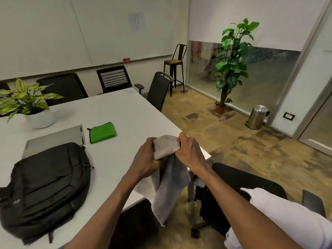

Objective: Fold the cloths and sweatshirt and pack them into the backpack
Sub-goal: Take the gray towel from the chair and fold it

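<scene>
I hold a grey cloth (167, 184) up over the table's near right corner. My left hand (146, 159) and my right hand (190, 151) each grip its top edge, close together, and the rest hangs down past the table edge. A green cloth (102, 133) lies folded on the white table (125, 112) behind my hands. The black backpack (46, 187) lies flat on the table at the left, apparently zipped. A white garment (287, 218) lies on the black chair at the lower right, partly out of frame.
A closed grey laptop (53, 139) lies beyond the backpack. A potted plant in a white bowl (39, 119) stands at the far left. Black office chairs (158, 90) line the table's far and right sides. A black chair (233, 178) sits just right of my arms.
</scene>
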Demonstrator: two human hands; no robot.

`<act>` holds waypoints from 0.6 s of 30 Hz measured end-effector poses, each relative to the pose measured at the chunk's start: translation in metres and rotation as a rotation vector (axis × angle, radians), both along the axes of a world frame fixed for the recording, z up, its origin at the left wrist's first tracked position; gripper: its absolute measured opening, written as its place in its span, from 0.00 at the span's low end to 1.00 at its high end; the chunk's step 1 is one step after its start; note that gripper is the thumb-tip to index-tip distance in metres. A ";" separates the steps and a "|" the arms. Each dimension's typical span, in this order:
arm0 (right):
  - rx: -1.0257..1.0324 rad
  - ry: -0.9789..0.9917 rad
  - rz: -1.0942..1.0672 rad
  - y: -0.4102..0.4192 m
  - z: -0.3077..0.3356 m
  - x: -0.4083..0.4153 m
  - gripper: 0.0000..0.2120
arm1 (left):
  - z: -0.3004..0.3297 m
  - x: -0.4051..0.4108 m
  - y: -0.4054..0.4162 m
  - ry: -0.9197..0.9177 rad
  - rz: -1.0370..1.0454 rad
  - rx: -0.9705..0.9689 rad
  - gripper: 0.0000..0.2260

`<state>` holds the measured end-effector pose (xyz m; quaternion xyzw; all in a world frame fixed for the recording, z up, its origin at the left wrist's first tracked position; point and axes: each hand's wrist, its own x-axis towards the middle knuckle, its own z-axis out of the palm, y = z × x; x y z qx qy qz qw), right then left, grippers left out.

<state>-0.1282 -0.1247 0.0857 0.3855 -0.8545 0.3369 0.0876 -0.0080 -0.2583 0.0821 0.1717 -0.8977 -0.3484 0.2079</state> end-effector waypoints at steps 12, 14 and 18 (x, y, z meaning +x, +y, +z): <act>-0.123 0.036 -0.007 -0.096 0.022 -0.008 0.16 | -0.007 0.013 -0.118 0.036 0.263 -0.109 0.27; -0.147 0.032 0.006 -0.106 0.019 -0.014 0.14 | -0.012 0.015 -0.131 0.029 0.307 -0.111 0.27; -0.128 -0.005 -0.011 -0.127 0.005 -0.031 0.08 | -0.022 0.012 -0.150 0.017 0.399 -0.061 0.28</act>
